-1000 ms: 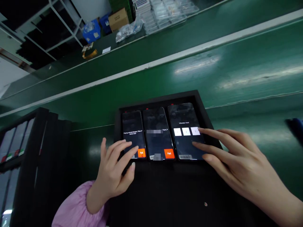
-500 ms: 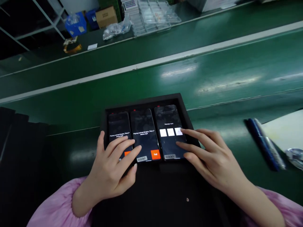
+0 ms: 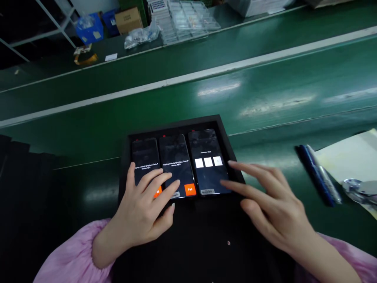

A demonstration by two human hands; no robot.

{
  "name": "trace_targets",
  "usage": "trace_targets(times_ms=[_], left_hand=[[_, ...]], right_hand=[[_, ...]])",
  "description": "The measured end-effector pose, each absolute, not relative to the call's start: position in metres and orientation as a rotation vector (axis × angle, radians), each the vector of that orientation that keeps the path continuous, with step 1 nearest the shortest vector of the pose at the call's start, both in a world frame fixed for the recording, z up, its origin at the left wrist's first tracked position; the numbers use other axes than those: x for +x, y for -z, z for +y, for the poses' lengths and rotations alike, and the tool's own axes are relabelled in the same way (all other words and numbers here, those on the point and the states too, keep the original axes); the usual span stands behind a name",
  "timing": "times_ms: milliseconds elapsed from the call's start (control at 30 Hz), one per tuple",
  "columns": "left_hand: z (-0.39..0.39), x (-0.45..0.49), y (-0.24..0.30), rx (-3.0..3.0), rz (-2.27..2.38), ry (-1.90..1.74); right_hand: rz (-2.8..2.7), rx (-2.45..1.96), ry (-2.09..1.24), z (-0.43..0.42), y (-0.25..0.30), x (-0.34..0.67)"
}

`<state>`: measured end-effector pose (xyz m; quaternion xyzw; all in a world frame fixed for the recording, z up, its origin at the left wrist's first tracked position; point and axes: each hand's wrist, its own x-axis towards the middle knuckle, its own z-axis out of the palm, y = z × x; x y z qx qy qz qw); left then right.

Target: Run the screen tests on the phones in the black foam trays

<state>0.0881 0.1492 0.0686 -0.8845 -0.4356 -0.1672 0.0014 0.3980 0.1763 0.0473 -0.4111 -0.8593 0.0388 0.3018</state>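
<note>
Three smartphones lie face up, side by side, in a black tray (image 3: 173,125). The left phone (image 3: 144,151) and the middle phone (image 3: 173,149) show "Playing melody" text and orange buttons; the middle one's reads "Fail". On the right phone (image 3: 206,139), "Vibrator test" stands above three white squares. My left hand (image 3: 144,208) is open, its fingers spread over the lower parts of the left and middle phones, partly hiding them. Whether those fingertips touch the glass I cannot tell. My right hand (image 3: 273,200), open too, hovers at the right phone's right edge with its fingers apart.
Blue and silvery pens (image 3: 318,175) lie on the green surface at right, beside a pale sheet (image 3: 353,153) and a shiny metallic object (image 3: 357,190). Farther back are clear plastic trays (image 3: 191,17), a plastic bag (image 3: 143,36), a cardboard box (image 3: 129,20) and a blue bin (image 3: 90,29).
My right hand has drawn back to the right, off the right phone's white squares. My left hand has shifted slightly right over its phones. The whole view has moved a little.
</note>
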Motion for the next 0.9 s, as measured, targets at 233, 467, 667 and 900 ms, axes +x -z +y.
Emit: trace_targets(times_ms=[233,467,667,900], left_hand=[[0.130,0.081,-0.064,-2.697,-1.442,0.771],[0.120,0.063,-0.055,-2.640,-1.432,0.851],[0.116,0.054,-0.055,-2.640,-1.466,0.937],[0.118,0.036,-0.029,-2.193,-1.917,1.493]], right_hand=[[-2.335,-1.011,-0.137,0.165,-0.040,0.391],[-2.368,-1.058,-0.020,0.163,-0.037,0.393],[-2.176,-1.067,-0.085,0.157,-0.035,0.397],[-2.109,-1.226,-0.261,0.196,-0.035,0.378]])
